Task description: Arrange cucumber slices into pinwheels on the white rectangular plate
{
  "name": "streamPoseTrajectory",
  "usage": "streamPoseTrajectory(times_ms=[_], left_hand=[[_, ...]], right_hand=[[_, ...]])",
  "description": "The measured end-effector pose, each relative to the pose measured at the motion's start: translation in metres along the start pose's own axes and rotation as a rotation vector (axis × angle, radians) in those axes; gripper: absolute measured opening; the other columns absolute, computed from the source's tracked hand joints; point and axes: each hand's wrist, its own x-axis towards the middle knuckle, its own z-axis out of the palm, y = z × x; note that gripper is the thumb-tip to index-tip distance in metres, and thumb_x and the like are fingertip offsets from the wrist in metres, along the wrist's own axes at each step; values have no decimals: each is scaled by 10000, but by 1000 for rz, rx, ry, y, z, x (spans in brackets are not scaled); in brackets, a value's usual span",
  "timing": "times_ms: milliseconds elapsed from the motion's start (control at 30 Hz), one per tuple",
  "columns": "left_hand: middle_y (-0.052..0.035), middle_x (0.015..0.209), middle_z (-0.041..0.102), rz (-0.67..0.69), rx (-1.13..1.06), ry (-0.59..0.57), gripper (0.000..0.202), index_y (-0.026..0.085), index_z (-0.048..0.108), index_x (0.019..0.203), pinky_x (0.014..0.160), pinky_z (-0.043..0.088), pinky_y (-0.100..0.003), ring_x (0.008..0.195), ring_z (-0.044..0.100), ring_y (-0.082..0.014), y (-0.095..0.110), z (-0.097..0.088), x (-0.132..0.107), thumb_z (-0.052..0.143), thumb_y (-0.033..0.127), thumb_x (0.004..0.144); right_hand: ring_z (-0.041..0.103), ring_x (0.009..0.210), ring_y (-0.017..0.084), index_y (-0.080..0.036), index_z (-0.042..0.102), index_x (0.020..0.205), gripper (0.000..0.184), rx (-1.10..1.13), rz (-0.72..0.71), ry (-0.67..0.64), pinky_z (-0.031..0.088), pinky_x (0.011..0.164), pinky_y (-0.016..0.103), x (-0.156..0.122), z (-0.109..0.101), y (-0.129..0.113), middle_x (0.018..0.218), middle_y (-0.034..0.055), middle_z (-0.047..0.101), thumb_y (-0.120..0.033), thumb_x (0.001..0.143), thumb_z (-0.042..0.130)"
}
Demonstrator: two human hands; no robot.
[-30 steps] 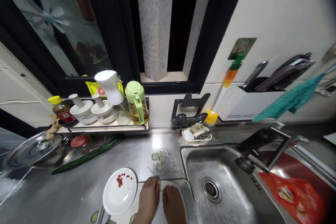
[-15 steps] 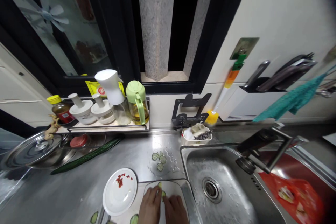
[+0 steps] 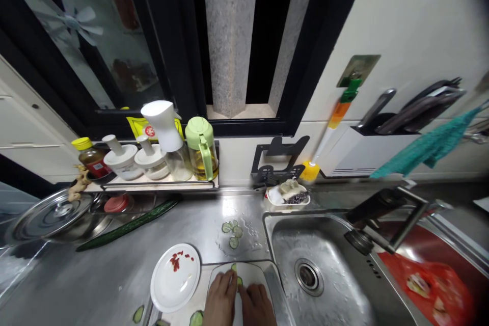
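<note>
My two hands work side by side at the bottom edge, over a white oval dish (image 3: 261,273). My left hand (image 3: 220,299) lies flat with its fingers stretched forward, the tips touching a cucumber slice (image 3: 234,267). My right hand (image 3: 257,304) has its fingers curled and pinched on a second cucumber slice (image 3: 239,281) next to the left fingertips. A small round white plate (image 3: 168,288) with red bits on it sits just left of my left hand. More slices (image 3: 231,232) lie on the wet steel counter beyond the dish.
A steel sink (image 3: 332,249) with a black faucet (image 3: 385,219) lies to the right, with a red bag (image 3: 428,280) further right. A whole cucumber (image 3: 126,226), a pot lid (image 3: 49,216) and a rack of bottles (image 3: 153,163) stand at the left back. Loose slices (image 3: 196,318) lie near the front edge.
Both hands drew back toward me and lowered. A second slice now lies on the dish beside the first. The view shifted slightly.
</note>
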Motion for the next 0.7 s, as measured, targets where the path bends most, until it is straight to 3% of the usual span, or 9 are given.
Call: streamPoseTrajectory(times_ms=[233, 467, 600, 700], left_hand=[[-22, 1198, 692, -21, -45, -52, 553, 221, 617, 1232, 856, 534, -254, 975, 627, -167, 2, -8, 4, 461, -29, 764], [-45, 1195, 695, -100, -106, -64, 604, 230, 646, 1207, 848, 541, -281, 981, 628, -178, 9, -8, 7, 416, -58, 729], [-84, 1190, 692, -95, -146, -15, 585, 211, 650, 1204, 863, 560, -314, 990, 651, -190, 7, -23, 8, 404, -32, 731], [-105, 1213, 673, -179, -192, 20, 456, 211, 644, 1210, 922, 549, -320, 1073, 648, -194, -7, -40, -2, 447, 88, 818]], right_hand=[[554, 745, 217, -194, 598, 1108, 450, -32, -67, -16, 543, 655, 317, 2, -1, 7, 815, 58, 610, -29, 690, 600], [563, 750, 223, -194, 586, 1120, 467, 9, -47, -41, 532, 626, 320, 3, -4, 6, 814, 59, 603, -15, 689, 589], [550, 739, 211, -168, 565, 1136, 448, 56, -69, -19, 536, 624, 313, 7, -13, 9, 810, 62, 594, -14, 716, 551], [543, 762, 210, -152, 542, 1151, 418, 115, -80, 16, 540, 650, 319, 5, -20, 10, 836, 76, 588, -30, 752, 516]])
